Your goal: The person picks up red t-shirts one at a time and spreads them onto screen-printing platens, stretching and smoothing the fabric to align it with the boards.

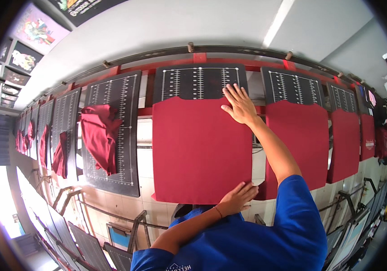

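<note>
In front of me a dark red T-shirt [198, 149] lies stretched flat over a black printing board [189, 81]. The board's far end, marked with white rulers, shows above the cloth. My right hand [238, 105] rests at the shirt's far right corner, fingers spread, partly on the cloth and partly over the bare board. Near the close right edge, my left hand [237, 198] lies with its fingers stretched out against the cloth. Neither hand grips anything.
On my right, more boards carry red shirts [297, 144] laid flat. To the left, a crumpled red shirt [101, 135] lies on a ruled board [130, 176], with several more beyond. A dark rail [157, 52] runs behind the row. Metal frames [137, 230] stand close behind me.
</note>
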Motion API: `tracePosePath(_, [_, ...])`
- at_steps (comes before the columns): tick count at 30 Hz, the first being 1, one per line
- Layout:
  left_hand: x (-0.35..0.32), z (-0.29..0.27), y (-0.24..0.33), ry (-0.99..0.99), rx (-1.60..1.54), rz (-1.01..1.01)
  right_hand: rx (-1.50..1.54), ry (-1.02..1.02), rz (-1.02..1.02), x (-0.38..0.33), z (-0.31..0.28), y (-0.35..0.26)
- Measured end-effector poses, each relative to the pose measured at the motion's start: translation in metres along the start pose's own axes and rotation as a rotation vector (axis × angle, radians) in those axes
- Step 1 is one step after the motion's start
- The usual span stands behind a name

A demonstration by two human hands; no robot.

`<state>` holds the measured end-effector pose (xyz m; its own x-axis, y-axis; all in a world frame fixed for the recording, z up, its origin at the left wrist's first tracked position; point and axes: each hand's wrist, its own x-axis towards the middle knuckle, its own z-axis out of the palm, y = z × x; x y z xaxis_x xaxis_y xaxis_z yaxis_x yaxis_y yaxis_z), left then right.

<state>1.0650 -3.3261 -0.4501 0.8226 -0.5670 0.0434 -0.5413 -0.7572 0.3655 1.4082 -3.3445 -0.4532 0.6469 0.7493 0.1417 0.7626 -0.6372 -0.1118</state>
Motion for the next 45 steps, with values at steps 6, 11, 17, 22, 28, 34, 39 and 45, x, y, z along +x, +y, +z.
tracePosePath(6, [-0.114,-0.072,-0.092,0.079,0.088,-0.728,0.123,-0.008,0.031,-0.061,-0.024,-0.075])
tracePosePath(11, [-0.272,-0.072,-0.133,0.314,0.114,-1.011,0.152,-0.178,0.004,-0.174,-0.036,-0.201])
tracePosePath(17, [-0.316,-0.132,-0.229,0.731,0.309,-1.224,0.284,-0.153,-0.195,-0.149,0.001,-0.344])
tracePosePath(22, [-0.33,-0.179,-0.359,0.774,0.319,-1.18,0.403,-0.046,-0.207,-0.031,0.041,-0.411])
tracePosePath(28, [-0.342,-0.204,-0.405,0.831,0.032,-0.838,0.374,0.281,-0.132,0.154,0.035,-0.513])
tracePosePath(34, [-0.413,-0.302,-0.391,1.186,-0.558,-0.816,0.38,0.326,-0.265,0.231,-0.035,-0.599])
tracePosePath(39, [-0.417,-0.349,-0.394,1.201,-0.656,-0.708,0.443,0.526,-0.293,0.273,-0.139,-0.666])
tracePosePath(45, [-0.43,-0.362,-0.394,1.171,-0.521,-0.681,0.464,1.087,-0.197,0.274,-0.299,-0.666])
